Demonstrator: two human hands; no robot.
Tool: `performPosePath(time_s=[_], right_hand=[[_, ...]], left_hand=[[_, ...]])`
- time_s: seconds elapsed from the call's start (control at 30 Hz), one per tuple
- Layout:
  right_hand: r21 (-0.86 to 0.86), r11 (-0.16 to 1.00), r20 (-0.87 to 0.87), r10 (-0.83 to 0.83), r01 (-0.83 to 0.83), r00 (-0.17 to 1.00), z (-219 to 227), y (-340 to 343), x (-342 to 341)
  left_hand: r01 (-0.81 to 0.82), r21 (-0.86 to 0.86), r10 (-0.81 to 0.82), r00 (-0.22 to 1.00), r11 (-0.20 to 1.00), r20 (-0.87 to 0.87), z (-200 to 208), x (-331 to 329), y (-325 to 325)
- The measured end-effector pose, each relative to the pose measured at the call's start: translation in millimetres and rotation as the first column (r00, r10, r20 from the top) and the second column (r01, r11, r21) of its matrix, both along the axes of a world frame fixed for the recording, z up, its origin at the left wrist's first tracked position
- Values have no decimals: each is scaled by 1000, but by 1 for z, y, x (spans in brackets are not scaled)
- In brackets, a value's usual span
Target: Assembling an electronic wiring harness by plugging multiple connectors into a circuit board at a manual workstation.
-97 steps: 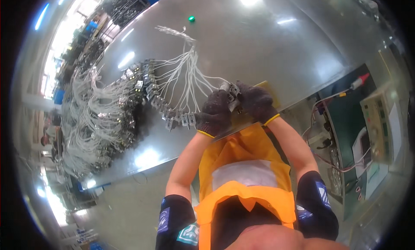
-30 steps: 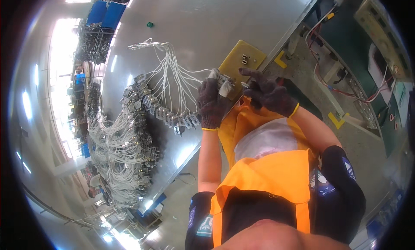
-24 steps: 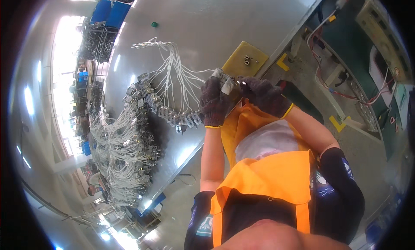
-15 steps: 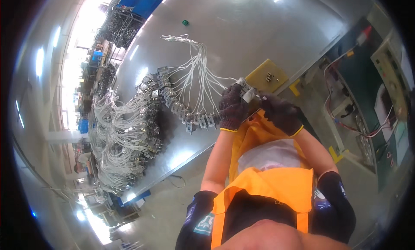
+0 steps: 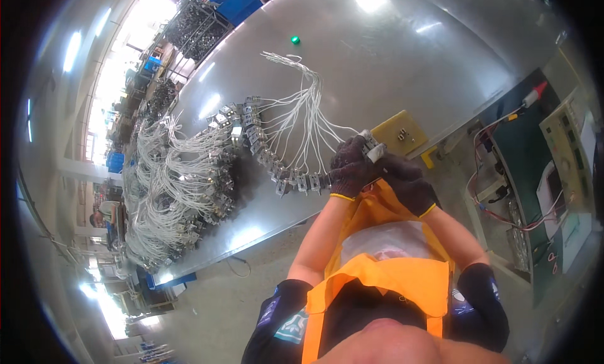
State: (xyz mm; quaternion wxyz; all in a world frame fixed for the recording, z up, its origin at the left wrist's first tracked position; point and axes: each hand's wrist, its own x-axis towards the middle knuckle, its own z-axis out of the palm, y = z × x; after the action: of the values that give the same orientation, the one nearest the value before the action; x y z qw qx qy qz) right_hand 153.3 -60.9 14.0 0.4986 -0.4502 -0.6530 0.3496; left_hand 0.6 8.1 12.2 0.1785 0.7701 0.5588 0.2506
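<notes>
We grip a small connector (image 5: 374,151) with both gloved fists, left hand (image 5: 350,173) and right hand (image 5: 406,186); tugging could snag the white wires (image 5: 308,122)

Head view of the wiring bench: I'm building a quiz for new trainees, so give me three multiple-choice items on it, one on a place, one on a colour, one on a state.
1. Where does the yellow pad lie?
A. at the table's near edge, by the hands
B. on the floor
C. at the far end, among the bins

2. What colour is the small round thing far out on the metal table?
A. red
B. green
C. white

3. What is the left hand doing?
A. lying flat on the table
B. hanging at the side
C. gripping a small white-wired metal part together with the right hand

Answers: 1 A, the pad sits at the edge beside the gloves; 2 B, it shows green; 3 C, both dark gloves close round the part.
</notes>
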Motion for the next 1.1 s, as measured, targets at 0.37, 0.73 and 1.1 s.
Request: performPosePath(time_s=[0.37,0.73,1.1], right_hand=[[-523,651,-852,-398,-550,340,-44,-15,-5],[-281,955,-535,-235,91,812,-34,45,48],[-25,968,-647,-207,251,734,-36,66,39]], left_hand=[[42,-108,-49,997,993,-64,6,-15,-1],[47,-171,11,946,984,325,-13,-27,-5],[96,-280,90,808,955,582,-5,-23,-8]])
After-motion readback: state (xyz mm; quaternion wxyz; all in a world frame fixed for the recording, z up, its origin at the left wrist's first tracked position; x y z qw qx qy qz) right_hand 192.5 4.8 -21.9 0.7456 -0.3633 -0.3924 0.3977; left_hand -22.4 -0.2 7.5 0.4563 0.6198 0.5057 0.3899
